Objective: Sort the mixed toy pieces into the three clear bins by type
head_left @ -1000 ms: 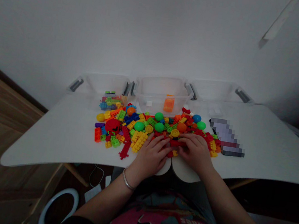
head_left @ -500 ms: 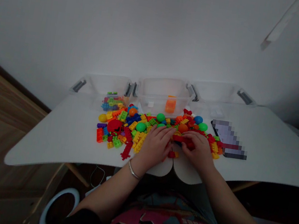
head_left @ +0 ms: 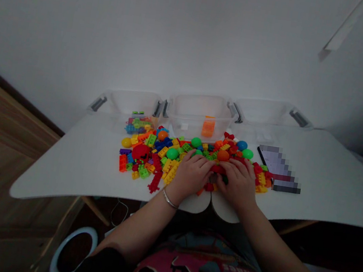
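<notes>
Low over the front of a heap of colourful toy bricks, my two hands meet around a red toy brick. My left hand is closed on its left end, with the fingertips curled over the top. From the other side, my right hand grips it between thumb and fingers. Much of the red brick is hidden by the fingers. Yellow bricks and a long red piece lie left of my left hand. An orange ball sits just behind the hands. Small red and orange bricks show beneath them.
Along the wall stand three clear bins: a left bin with colourful pieces, a middle bin holding an orange piece, and a right bin. A phone lies right of the heap on the white table.
My right hand has rolled further over the red brick and its fingers cover more of it. My left hand stays nearly in place. The view has shifted slightly.
</notes>
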The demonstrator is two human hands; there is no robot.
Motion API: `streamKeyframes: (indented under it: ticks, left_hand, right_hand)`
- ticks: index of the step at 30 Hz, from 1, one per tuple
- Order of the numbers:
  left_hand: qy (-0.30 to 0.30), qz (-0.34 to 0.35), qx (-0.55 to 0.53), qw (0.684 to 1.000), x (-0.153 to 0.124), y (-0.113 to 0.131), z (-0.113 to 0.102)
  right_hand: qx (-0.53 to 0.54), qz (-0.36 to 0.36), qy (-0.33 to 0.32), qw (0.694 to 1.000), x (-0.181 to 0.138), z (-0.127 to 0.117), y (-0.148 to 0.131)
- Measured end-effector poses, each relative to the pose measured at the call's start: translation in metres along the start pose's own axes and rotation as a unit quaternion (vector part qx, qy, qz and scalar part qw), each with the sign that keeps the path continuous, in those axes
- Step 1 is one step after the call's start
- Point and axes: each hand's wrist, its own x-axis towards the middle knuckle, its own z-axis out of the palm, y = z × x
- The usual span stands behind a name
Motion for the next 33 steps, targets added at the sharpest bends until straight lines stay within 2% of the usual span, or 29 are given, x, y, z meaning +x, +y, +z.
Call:
streamKeyframes:
  ticks: [5, 10, 14, 17, 19, 21, 23, 25, 27, 29, 33]
  left_hand:
    - [0.023, -0.003, -0.034, 0.999, -0.001, -0.001, -0.002]
    - [0.101, -0.003, -0.080, 0.992, -0.002, -0.002, -0.006]
    - [0.177, -0.016, -0.112, 0.978, 0.001, -0.003, -0.020]
    - [0.218, -0.066, -0.163, 0.960, 0.005, -0.014, -0.038]
    - [0.265, -0.119, -0.202, 0.935, 0.008, -0.032, -0.053]
    - [0.344, -0.173, -0.225, 0.895, 0.011, -0.059, -0.071]
    - [0.411, -0.218, -0.226, 0.856, 0.014, -0.093, -0.090]
    - [0.445, -0.259, -0.204, 0.833, 0.018, -0.131, -0.108]
    - [0.434, -0.307, -0.178, 0.828, 0.021, -0.167, -0.122]
    - [0.398, -0.371, -0.126, 0.830, 0.025, -0.196, -0.130]
    - [0.271, -0.436, -0.030, 0.858, 0.028, -0.225, -0.134]
  right_hand:
    - [0.000, 0.032, -0.012, 0.999, -0.003, 0.004, 0.003]
    - [-0.002, 0.046, -0.022, 0.999, -0.005, 0.007, 0.006]
    - [-0.016, 0.051, -0.020, 0.998, -0.005, 0.007, 0.005]
    - [-0.014, 0.051, -0.019, 0.998, -0.005, 0.007, 0.005]
    - [-0.011, 0.049, -0.015, 0.999, -0.005, 0.007, 0.004]
    - [-0.008, 0.048, -0.012, 0.999, -0.005, 0.007, 0.004]
    - [-0.004, 0.049, -0.012, 0.999, -0.005, 0.006, 0.005]
    - [-0.001, 0.048, -0.010, 0.999, -0.004, 0.006, 0.005]
    - [0.001, 0.044, -0.003, 0.999, -0.003, 0.005, 0.005]
    - [0.000, 0.038, 0.004, 0.999, -0.002, 0.004, 0.004]
    - [-0.001, 0.026, 0.017, 1.000, -0.001, 0.003, 0.002]
